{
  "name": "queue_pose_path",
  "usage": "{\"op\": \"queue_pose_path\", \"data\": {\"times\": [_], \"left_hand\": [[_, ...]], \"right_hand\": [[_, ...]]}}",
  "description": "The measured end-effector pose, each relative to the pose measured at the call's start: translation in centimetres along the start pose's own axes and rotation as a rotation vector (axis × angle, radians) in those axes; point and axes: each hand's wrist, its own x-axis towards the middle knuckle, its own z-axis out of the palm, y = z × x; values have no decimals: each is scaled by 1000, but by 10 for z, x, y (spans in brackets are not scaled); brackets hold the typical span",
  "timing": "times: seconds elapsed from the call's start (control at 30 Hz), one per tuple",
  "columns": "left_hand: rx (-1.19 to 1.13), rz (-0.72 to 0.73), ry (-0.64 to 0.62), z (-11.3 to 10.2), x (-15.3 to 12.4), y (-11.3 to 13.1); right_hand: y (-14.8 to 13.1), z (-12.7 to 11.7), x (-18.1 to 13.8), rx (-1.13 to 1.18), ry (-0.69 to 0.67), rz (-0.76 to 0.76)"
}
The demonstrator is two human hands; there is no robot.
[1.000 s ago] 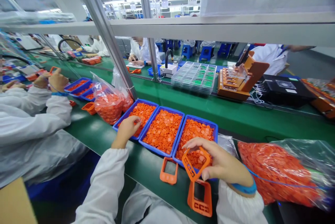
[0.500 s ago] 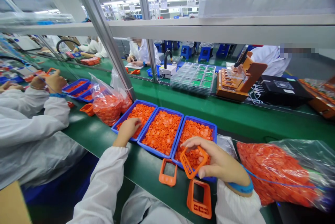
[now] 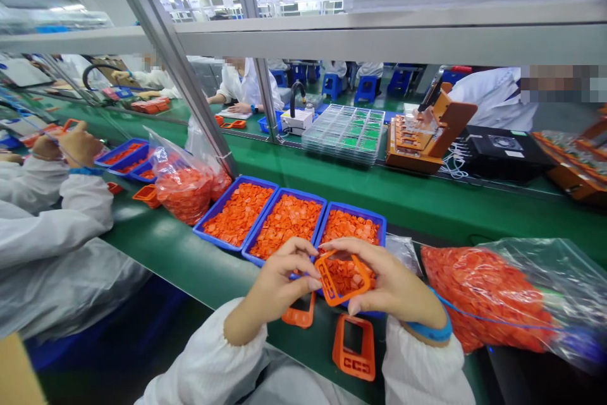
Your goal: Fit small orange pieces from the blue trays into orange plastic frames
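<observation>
My right hand (image 3: 396, 285) grips an orange plastic frame (image 3: 342, 278) and holds it above the near edge of the right blue tray (image 3: 379, 223). My left hand (image 3: 279, 282) is closed at the frame's left side, its fingertips pinched against it; any small part in them is hidden. Three blue trays stand side by side, the left tray (image 3: 211, 214), the middle tray (image 3: 258, 256) and the right one, all full of small orange parts. Two more orange frames lie on the green table, one frame (image 3: 298, 316) below my left hand and another frame (image 3: 354, 348) near the edge.
A clear bag of orange parts (image 3: 478, 294) lies at the right, another bag (image 3: 183, 187) left of the trays. A co-worker's white sleeves (image 3: 52, 215) fill the left. Behind run an aluminium post (image 3: 190, 95), a stack of clear trays (image 3: 348, 136) and an orange fixture (image 3: 424, 133).
My left hand has left the left blue tray and come across to the frame. My right hand has tilted the frame flatter and moved it slightly left.
</observation>
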Motion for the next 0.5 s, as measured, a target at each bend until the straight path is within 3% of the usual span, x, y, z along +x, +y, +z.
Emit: {"op": "queue_pose_path", "data": {"times": [0.17, 0.3, 0.37, 0.5], "left_hand": [[-248, -80, 10, 19, 7, -12], [-436, -303, -60, 24, 10, -11], [-407, -397, -181, 23, 10, -7], [-228, -388, -319, 22, 8, -3]], "right_hand": [[-4, -2, -3, -27, -39, -75], [-6, -4, -4, -45, -59, -122], [-7, -5, -4, -57, -80, -147], [-12, -6, -5, -79, -138, -190]]}}
